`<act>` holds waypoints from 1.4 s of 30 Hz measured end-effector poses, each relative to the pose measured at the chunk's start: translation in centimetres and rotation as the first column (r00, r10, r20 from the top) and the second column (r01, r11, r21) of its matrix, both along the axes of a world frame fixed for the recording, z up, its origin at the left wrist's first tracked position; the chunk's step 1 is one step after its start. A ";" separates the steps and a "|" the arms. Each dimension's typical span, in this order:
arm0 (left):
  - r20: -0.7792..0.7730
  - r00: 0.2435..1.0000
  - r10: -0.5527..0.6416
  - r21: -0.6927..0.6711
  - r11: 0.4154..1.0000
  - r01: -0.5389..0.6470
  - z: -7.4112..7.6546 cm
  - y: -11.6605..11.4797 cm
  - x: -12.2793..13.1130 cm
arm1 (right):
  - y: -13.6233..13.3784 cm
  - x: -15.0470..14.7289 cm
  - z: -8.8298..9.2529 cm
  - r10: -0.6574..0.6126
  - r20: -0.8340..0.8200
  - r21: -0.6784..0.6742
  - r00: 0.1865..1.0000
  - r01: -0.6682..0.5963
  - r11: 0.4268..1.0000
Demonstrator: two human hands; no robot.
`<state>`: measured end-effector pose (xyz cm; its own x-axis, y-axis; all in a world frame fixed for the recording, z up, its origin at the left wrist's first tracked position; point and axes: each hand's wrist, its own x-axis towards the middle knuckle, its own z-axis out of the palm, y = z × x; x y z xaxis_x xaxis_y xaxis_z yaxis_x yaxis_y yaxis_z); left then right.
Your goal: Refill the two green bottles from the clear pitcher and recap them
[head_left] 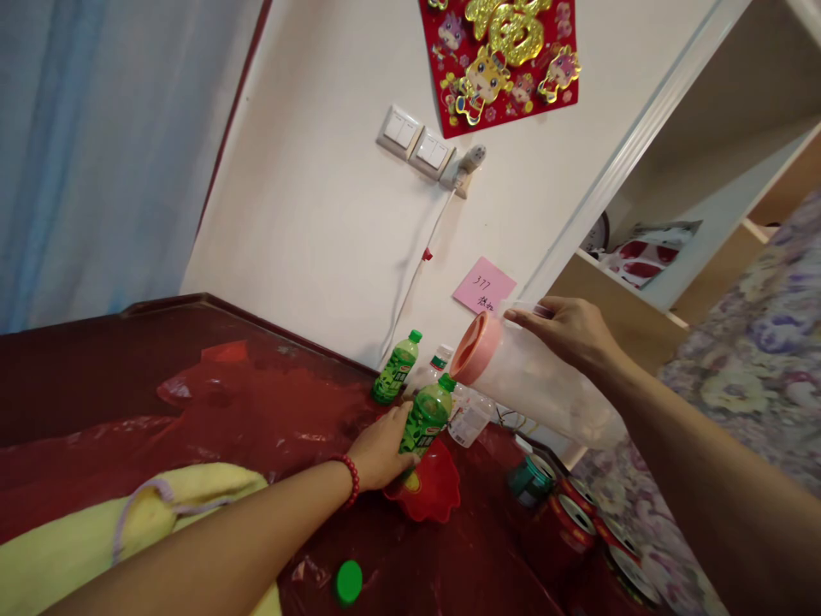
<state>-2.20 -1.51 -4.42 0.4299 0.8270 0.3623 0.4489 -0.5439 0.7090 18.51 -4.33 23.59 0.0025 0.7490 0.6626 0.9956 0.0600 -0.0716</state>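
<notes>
My left hand [383, 447], with a red bead bracelet at the wrist, is wrapped round the lower part of a green-labelled drink bottle [428, 417]. The bottle leans slightly and has a green top. Beneath it is a red scalloped dish [442, 496]. In my right hand [574, 332] is a translucent plastic pitcher [539, 385], tipped so its orange-pink lid [475, 349] points left, close above the bottle's top. A handle shows partly under my right fingers. Nearer me, a loose green cap [349, 583] lies on the table.
A second green bottle [396, 370] stands by the wall, beside clear plastic bottles [471, 417]. Several open cans [574, 522] are grouped at the right. A yellow cloth [211, 488] lies at the left on the red-covered table [288, 402]. A cable [410, 291] hangs from the socket.
</notes>
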 end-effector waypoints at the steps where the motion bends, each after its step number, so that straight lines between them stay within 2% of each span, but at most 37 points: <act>1: 0.002 1.000 -0.002 0.004 1.000 0.002 0.0 0.0 0.0 | 0.0 0.0 0.0 -0.001 0.000 0.000 1.000 0.001 1.000; 13: 0.006 1.000 -0.008 0.006 1.000 0.008 0.1 0.0 -0.1 | 0.7 -0.4 0.9 -0.026 0.038 -0.044 0.999 0.028 0.999; 26: -0.013 1.000 -0.002 0.015 1.000 0.002 -0.2 0.3 0.0 | 0.0 -0.5 0.8 -0.090 0.031 -0.094 0.995 0.092 0.991; 34: 0.005 1.000 0.003 -0.011 1.000 -0.003 0.0 0.4 0.0 | 0.7 -0.8 1.3 -0.120 0.069 -0.128 0.990 0.128 0.983; 42: 0.031 0.999 -0.019 0.027 0.999 0.018 -0.7 1.0 0.1 | 0.9 -1.3 1.8 -0.134 0.097 -0.142 0.986 0.147 0.979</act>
